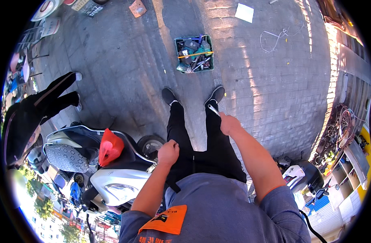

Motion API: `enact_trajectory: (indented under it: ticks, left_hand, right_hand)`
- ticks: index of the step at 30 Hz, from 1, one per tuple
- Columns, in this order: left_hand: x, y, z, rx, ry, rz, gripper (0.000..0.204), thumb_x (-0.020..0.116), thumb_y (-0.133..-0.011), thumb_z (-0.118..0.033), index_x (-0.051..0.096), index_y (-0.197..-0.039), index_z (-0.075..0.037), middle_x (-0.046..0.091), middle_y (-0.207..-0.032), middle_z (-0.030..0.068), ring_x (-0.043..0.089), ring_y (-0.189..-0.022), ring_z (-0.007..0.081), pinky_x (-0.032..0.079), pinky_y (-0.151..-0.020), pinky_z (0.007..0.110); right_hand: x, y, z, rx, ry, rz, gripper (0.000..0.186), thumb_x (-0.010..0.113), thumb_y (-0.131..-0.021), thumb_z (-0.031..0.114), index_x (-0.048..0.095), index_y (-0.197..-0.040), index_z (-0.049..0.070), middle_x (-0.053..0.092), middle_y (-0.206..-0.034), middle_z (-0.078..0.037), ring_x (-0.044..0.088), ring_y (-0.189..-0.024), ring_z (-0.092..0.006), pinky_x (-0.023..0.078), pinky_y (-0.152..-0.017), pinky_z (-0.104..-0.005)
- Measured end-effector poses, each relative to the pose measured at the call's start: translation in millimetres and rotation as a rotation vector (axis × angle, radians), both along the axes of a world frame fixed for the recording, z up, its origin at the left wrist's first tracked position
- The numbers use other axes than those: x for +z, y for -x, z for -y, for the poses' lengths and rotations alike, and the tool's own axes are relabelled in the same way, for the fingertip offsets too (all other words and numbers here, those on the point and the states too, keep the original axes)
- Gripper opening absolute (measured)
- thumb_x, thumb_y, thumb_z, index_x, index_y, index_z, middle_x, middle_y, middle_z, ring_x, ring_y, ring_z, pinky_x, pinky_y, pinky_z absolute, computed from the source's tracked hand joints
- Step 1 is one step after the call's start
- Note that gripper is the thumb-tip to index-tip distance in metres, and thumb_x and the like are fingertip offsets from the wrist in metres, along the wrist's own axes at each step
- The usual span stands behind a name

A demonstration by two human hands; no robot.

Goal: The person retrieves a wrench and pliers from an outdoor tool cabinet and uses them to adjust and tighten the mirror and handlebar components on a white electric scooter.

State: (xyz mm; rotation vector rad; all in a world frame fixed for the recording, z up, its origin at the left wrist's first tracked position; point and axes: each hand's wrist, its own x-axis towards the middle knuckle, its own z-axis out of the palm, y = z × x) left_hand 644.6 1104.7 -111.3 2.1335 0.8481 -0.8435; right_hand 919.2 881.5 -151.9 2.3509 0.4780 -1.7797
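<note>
Over the person's right thigh (213, 127), in the head view, the right hand (230, 123) is closed around a silver metal tool (213, 109) that points toward the right shoe (218, 93). Near the left thigh (178, 125), the left hand (168, 152) is curled into a fist; whether it grips anything I cannot tell. Beyond the shoes, a green crate (212, 65) stands on grey paving (125, 87), its yellow handle (197, 54) crossing from left edge to right. Metal tools (200, 64) lie toward the crate's near right corner. To the left, a red bag (110, 146) sits on a scooter (112, 186).
</note>
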Motion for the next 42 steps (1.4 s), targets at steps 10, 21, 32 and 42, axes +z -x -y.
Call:
enact_trajectory:
  ticks: [10, 21, 32, 42]
  left_hand:
    - [-66, -6, 10, -0.227, 0.001, -0.082, 0.02, 0.062, -0.101, -0.029, 0.066, -0.106, -0.01, 0.075, -0.103, 0.0162, 0.076, -0.092, 0.0413, 0.061, -0.08, 0.055]
    - [-160, -32, -13, -0.273, -0.032, 0.427, 0.016, 0.077, -0.087, -0.027, 0.065, -0.086, -0.016, 0.06, -0.08, 0.0038, 0.067, -0.07, 0.0262, 0.054, -0.06, 0.043]
    - [-174, -41, -48, -0.209, -0.001, 0.533, 0.023, 0.08, -0.075, -0.019, 0.058, -0.07, -0.019, 0.052, -0.069, -0.0001, 0.059, -0.058, 0.0212, 0.046, -0.05, 0.038]
    - [-177, -52, -66, -0.167, 0.045, 0.545, 0.029, 0.08, -0.069, -0.013, 0.052, -0.064, -0.016, 0.049, -0.065, 0.0021, 0.055, -0.054, 0.0232, 0.043, -0.047, 0.039]
  right_hand:
    - [-27, 18, -4, 0.117, 0.063, -0.057, 0.063, 0.06, -0.099, 0.011, 0.045, -0.16, 0.016, 0.067, -0.135, -0.028, 0.069, -0.125, -0.0458, 0.058, -0.104, -0.0523]
    - [-255, -48, -50, 0.48, 0.06, 0.05, 0.056, 0.061, -0.101, 0.011, 0.052, -0.155, 0.023, 0.065, -0.139, -0.019, 0.072, -0.122, -0.0381, 0.062, -0.097, -0.047]
    - [-419, -96, -89, 0.644, -0.153, 0.231, 0.032, 0.057, -0.106, 0.019, 0.068, -0.136, 0.022, 0.069, -0.137, -0.007, 0.067, -0.127, -0.0306, 0.057, -0.099, -0.0478]
    - [-518, -131, -195, -1.399, -0.4, 0.509, 0.044, 0.067, -0.105, 0.041, 0.073, -0.125, 0.003, 0.074, -0.129, -0.019, 0.073, -0.111, -0.0422, 0.059, -0.094, -0.0509]
